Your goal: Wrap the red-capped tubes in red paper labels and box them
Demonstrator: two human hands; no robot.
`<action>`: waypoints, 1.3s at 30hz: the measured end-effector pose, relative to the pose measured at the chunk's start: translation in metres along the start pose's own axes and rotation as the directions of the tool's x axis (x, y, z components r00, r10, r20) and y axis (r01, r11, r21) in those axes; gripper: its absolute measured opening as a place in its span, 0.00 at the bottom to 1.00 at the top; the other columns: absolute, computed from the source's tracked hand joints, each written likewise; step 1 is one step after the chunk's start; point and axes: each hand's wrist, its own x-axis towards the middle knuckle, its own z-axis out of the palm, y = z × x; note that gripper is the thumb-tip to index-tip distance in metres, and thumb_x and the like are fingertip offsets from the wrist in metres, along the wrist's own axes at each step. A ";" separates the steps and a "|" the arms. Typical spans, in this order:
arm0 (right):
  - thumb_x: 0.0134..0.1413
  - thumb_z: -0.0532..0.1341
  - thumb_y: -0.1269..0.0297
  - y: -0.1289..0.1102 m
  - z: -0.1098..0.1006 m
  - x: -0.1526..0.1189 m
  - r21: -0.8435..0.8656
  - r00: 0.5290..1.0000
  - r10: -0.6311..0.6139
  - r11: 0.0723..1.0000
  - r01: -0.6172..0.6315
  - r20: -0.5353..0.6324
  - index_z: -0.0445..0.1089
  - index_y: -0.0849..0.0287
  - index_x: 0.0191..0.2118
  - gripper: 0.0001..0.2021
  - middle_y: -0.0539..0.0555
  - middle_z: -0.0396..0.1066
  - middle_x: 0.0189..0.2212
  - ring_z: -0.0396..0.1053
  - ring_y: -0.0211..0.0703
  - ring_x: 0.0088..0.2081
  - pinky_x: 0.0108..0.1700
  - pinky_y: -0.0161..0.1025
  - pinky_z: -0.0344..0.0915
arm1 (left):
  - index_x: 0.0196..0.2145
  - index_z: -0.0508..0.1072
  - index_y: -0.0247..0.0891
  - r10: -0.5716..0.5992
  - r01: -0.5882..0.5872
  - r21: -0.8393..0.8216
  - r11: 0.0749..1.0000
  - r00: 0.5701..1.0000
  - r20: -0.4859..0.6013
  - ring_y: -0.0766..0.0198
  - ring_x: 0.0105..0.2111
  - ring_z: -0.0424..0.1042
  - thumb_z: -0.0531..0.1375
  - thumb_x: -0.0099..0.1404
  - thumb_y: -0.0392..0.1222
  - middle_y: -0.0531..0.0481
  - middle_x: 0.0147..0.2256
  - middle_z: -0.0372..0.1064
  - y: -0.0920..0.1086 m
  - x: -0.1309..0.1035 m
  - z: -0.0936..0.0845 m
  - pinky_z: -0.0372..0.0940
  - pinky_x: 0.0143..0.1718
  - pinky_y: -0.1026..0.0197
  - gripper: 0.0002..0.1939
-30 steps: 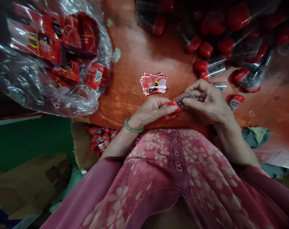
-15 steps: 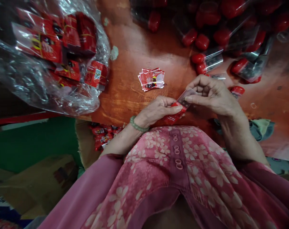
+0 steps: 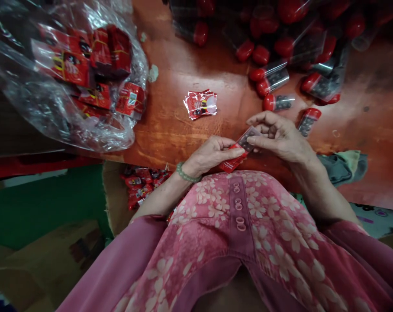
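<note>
My left hand (image 3: 212,151) is closed, its thumb pressing on a red printed packet (image 3: 233,164) just above my lap. From the packet's upper right end juts a clear tube (image 3: 245,138) with dark round pieces inside. My right hand (image 3: 276,136) pinches the tube's free end between thumb and fingers. The tube's lower end is hidden by the packet and my left thumb. Beyond my hands lies a small loose stack of red printed packets (image 3: 200,105).
A clear plastic bag (image 3: 118,134) at left holds banded bundles of red packets (image 3: 101,47). Several red-capped clear tubes (image 3: 279,102) lie at the far right. A cloth (image 3: 341,167) rests near the table edge. Below the edge, a cardboard box (image 3: 114,195) contains filled red packets (image 3: 141,182).
The view has shifted slightly, so the table items appear a little further left. Both hands keep hold of the packet and tube, with only a small shift of my right fingers.
</note>
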 end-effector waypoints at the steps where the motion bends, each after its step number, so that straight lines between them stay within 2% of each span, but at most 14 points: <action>1: 0.48 0.75 0.60 0.001 0.003 -0.002 -0.026 0.999 -0.036 0.999 0.036 -0.003 0.71 0.54 0.42 0.17 0.46 0.76 0.29 0.72 0.36 0.28 0.33 0.35 0.72 | 0.29 0.78 0.32 0.023 -0.022 0.036 0.999 1.000 -0.019 0.72 0.23 0.65 0.74 0.49 0.59 0.52 0.23 0.72 -0.001 -0.001 0.001 0.57 0.26 0.66 0.26; 5: 0.48 0.74 0.59 0.009 0.011 -0.008 -0.107 0.994 -0.108 0.988 0.109 0.012 0.74 0.55 0.39 0.14 0.48 0.77 0.32 0.73 0.39 0.32 0.36 0.37 0.73 | 0.29 0.78 0.32 0.139 -0.121 0.183 0.976 0.987 -0.087 0.72 0.23 0.63 0.74 0.50 0.58 0.54 0.23 0.70 -0.003 -0.004 0.006 0.55 0.27 0.66 0.24; 10: 0.46 0.76 0.54 0.019 0.012 -0.009 -0.033 0.995 -0.096 0.995 0.095 -0.006 0.74 0.54 0.41 0.19 0.49 0.78 0.32 0.74 0.39 0.31 0.34 0.37 0.74 | 0.31 0.79 0.32 0.166 -0.143 0.230 0.963 0.983 -0.084 0.71 0.24 0.63 0.73 0.52 0.59 0.54 0.24 0.70 -0.002 -0.009 0.005 0.56 0.28 0.65 0.24; 14: 0.51 0.73 0.51 0.023 0.015 -0.010 -0.029 0.993 -0.117 0.993 0.116 -0.023 0.76 0.55 0.46 0.20 0.49 0.78 0.33 0.73 0.37 0.29 0.34 0.37 0.74 | 0.33 0.80 0.32 0.174 -0.159 0.196 0.968 0.983 -0.060 0.69 0.27 0.67 0.71 0.55 0.61 0.51 0.28 0.74 -0.002 -0.016 -0.004 0.60 0.31 0.65 0.25; 16: 0.58 0.68 0.50 0.026 0.018 -0.010 -0.144 0.985 -0.165 0.977 0.157 -0.050 0.77 0.55 0.49 0.18 0.50 0.77 0.34 0.73 0.38 0.30 0.37 0.39 0.74 | 0.32 0.80 0.32 0.165 -0.155 0.139 0.978 0.984 -0.064 0.69 0.28 0.69 0.71 0.56 0.61 0.50 0.29 0.75 -0.005 -0.017 -0.006 0.62 0.33 0.65 0.25; 19: 0.64 0.62 0.49 0.033 0.024 -0.011 -0.366 0.950 -0.300 0.896 0.250 -0.085 0.78 0.54 0.53 0.19 0.52 0.76 0.35 0.73 0.42 0.35 0.44 0.44 0.73 | 0.32 0.79 0.31 0.110 -0.111 -0.029 0.993 0.993 -0.040 0.69 0.28 0.71 0.72 0.54 0.62 0.48 0.28 0.77 -0.011 -0.014 -0.005 0.63 0.33 0.65 0.27; 21: 0.65 0.61 0.49 0.038 0.027 -0.011 -0.444 0.931 -0.357 0.848 0.289 -0.074 0.76 0.53 0.57 0.21 0.53 0.76 0.38 0.73 0.44 0.38 0.47 0.46 0.72 | 0.31 0.78 0.31 0.076 -0.080 -0.127 0.989 0.996 -0.038 0.69 0.27 0.71 0.73 0.52 0.63 0.48 0.27 0.76 -0.015 -0.010 -0.002 0.63 0.32 0.65 0.28; 24: 0.60 0.66 0.48 0.046 0.032 -0.010 -0.500 0.924 -0.381 0.806 0.316 -0.030 0.71 0.52 0.63 0.29 0.54 0.76 0.42 0.74 0.46 0.41 0.49 0.47 0.72 | 0.32 0.78 0.32 0.065 -0.087 -0.226 0.970 0.993 -0.103 0.71 0.24 0.69 0.74 0.52 0.62 0.52 0.26 0.75 -0.020 -0.005 -0.002 0.61 0.29 0.67 0.27; 26: 0.59 0.68 0.49 0.050 0.035 -0.009 -0.517 0.917 -0.398 0.788 0.334 -0.015 0.68 0.53 0.66 0.32 0.55 0.76 0.44 0.74 0.47 0.43 0.50 0.47 0.73 | 0.33 0.79 0.33 0.085 -0.115 -0.253 0.961 0.988 -0.128 0.73 0.25 0.68 0.74 0.53 0.60 0.53 0.27 0.75 -0.020 -0.003 -0.002 0.61 0.29 0.68 0.26; 30: 0.66 0.62 0.52 0.055 0.039 -0.005 -0.500 0.913 -0.408 0.792 0.350 -0.008 0.69 0.54 0.65 0.25 0.57 0.78 0.46 0.77 0.47 0.45 0.52 0.47 0.74 | 0.29 0.77 0.33 0.107 -0.137 -0.276 0.951 0.987 -0.121 0.72 0.26 0.69 0.74 0.52 0.61 0.53 0.26 0.74 -0.016 0.000 0.000 0.63 0.31 0.68 0.26; 34: 0.68 0.60 0.53 0.057 0.041 -0.001 -0.488 0.925 -0.381 0.807 0.332 -0.001 0.72 0.54 0.63 0.23 0.59 0.80 0.50 0.78 0.48 0.49 0.55 0.49 0.75 | 0.27 0.75 0.34 0.097 -0.135 -0.290 0.947 0.985 -0.144 0.71 0.24 0.68 0.74 0.49 0.63 0.54 0.23 0.71 -0.016 0.002 0.003 0.65 0.31 0.67 0.27; 39: 0.70 0.57 0.54 0.057 0.048 0.002 -0.475 0.926 -0.375 0.810 0.344 0.032 0.72 0.56 0.63 0.22 0.61 0.78 0.55 0.78 0.49 0.54 0.59 0.49 0.74 | 0.28 0.76 0.34 0.135 -0.182 -0.222 0.958 0.968 -0.212 0.71 0.24 0.68 0.72 0.52 0.62 0.54 0.23 0.71 -0.019 0.001 0.001 0.64 0.29 0.68 0.26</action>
